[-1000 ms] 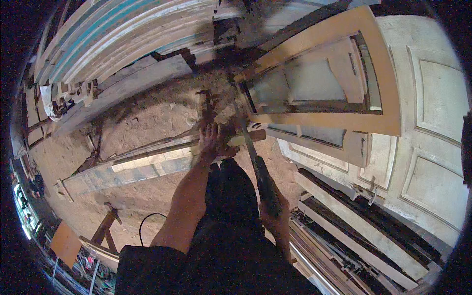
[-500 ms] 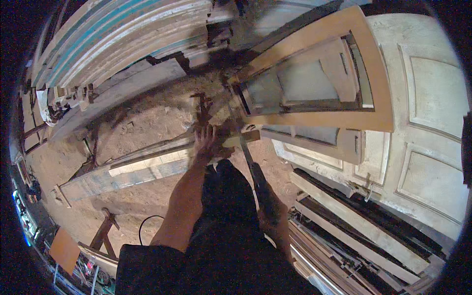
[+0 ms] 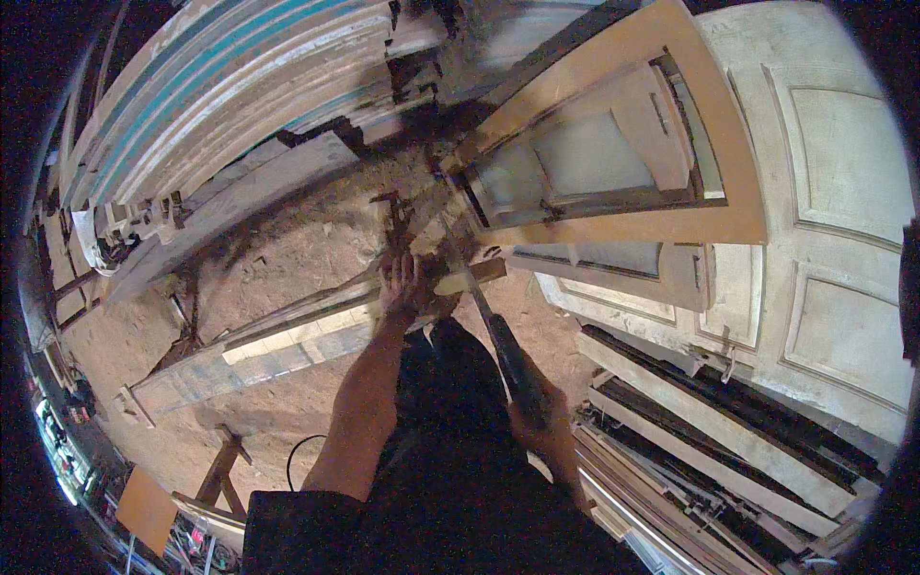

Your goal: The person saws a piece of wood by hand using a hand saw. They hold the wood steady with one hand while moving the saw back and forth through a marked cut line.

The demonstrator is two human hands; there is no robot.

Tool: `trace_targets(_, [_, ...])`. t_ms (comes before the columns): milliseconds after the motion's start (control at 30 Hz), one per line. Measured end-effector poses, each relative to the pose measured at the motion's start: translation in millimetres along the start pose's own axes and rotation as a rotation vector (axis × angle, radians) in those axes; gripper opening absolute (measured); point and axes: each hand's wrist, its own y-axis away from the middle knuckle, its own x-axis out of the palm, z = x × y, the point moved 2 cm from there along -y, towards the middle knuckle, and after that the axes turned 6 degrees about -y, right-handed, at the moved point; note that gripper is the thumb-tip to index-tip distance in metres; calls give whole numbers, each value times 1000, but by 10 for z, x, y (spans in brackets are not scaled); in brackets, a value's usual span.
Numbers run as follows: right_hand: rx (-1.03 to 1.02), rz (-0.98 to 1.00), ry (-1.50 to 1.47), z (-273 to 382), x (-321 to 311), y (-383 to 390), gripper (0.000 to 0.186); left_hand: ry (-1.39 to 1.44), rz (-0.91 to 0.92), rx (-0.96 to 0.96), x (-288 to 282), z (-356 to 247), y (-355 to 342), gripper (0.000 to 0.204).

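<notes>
My right hand (image 3: pixel 539 414) is closed round the dark handle of a long handsaw (image 3: pixel 473 286). The saw's narrow blade slants up and away to the left, across the right end of a wooden strip (image 3: pixel 479 275). Just left of the blade, my left hand (image 3: pixel 399 282) lies on the wood with its fingers stretched forward. The strip rests on a long, low plank bench (image 3: pixel 192 379), where a paler board (image 3: pixel 297 337) also lies. Shadow hides the spot where blade and wood meet.
A wooden door frame with glass panes (image 3: pixel 623 228) leans beyond the saw, with a pale panelled door (image 3: pixel 848 192) to its right. Stacked boards (image 3: pixel 259 67) fill the far left. Long timber pieces (image 3: pixel 709 422) lie at the right, and a small wooden trestle (image 3: pixel 222 465) stands lower left.
The view has shifted slightly. My left hand's fingers have come closer together on the wood. My right hand and the saw handle have moved slightly right; the blade still crosses the strip.
</notes>
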Motion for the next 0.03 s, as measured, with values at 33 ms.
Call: trace_targets(33, [16, -14, 3, -15, -32, 56, 65, 63, -1, 7, -19, -78, 56, 79])
